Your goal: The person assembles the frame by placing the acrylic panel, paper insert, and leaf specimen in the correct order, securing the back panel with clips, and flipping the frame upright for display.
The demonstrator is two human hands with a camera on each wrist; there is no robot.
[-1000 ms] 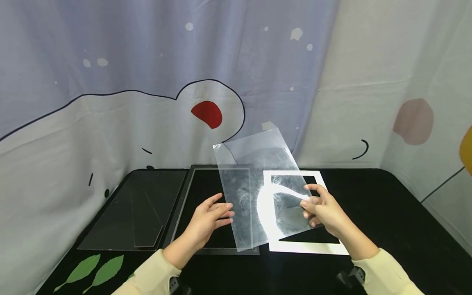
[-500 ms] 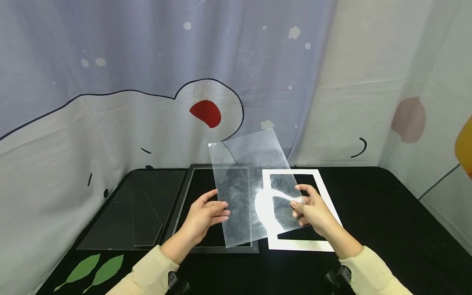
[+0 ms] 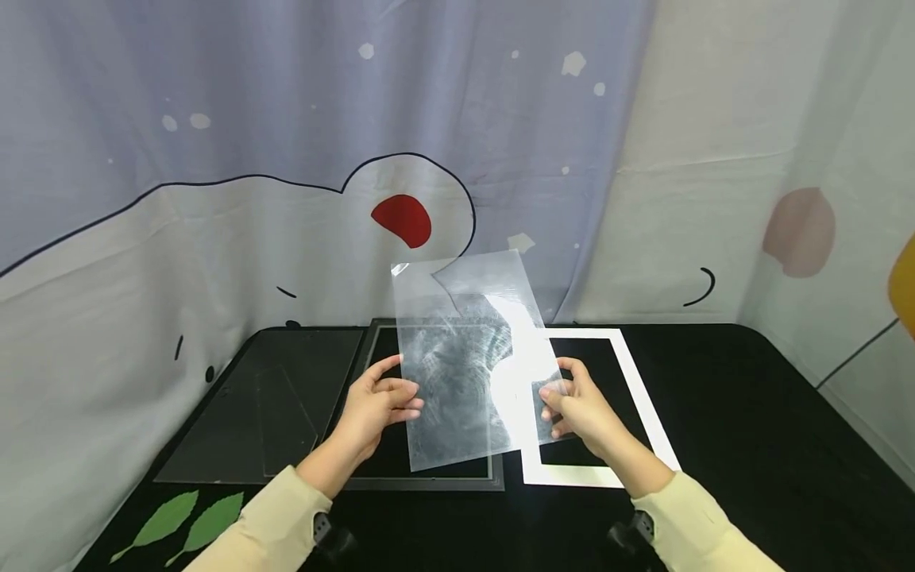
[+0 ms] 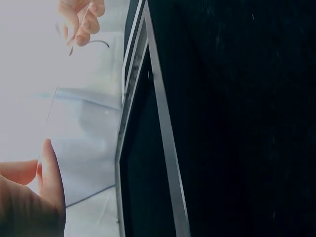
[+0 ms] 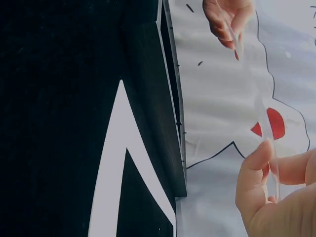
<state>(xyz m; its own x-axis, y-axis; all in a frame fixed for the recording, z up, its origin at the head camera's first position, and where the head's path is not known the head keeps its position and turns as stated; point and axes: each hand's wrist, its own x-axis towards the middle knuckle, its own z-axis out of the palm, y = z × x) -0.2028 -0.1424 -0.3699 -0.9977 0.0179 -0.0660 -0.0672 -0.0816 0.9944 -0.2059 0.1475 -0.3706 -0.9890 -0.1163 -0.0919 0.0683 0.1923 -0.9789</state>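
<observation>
A clear, rectangular plastic sheet (image 3: pixel 457 365) is held up, tilted, above the table in the head view, with a bright glare on its right part. My left hand (image 3: pixel 379 409) pinches its left edge between thumb and fingers. On the opposite edge, my right hand (image 3: pixel 582 409) grips the sheet the same way. Seen edge-on in the right wrist view, the sheet (image 5: pixel 264 116) runs as a thin strip from the right hand (image 5: pixel 276 190) up to the left hand (image 5: pixel 229 22). The left wrist view has the left hand (image 4: pixel 37 192) pinching at lower left.
Behind the sheet lie a dark picture frame (image 3: pixel 457 484) and, partly overlapped by it, a white mat (image 3: pixel 646 397). A dark backing panel (image 3: pixel 221 421) lies at the left, with green leaves (image 3: pixel 167 516) in front. A patterned curtain (image 3: pixel 286 238) hangs behind the black table (image 3: pixel 772 445).
The sheet has shifted left and turned a little more upright. My right hand moved left with it, while my left hand moved slightly left and up and now pinches the left edge.
</observation>
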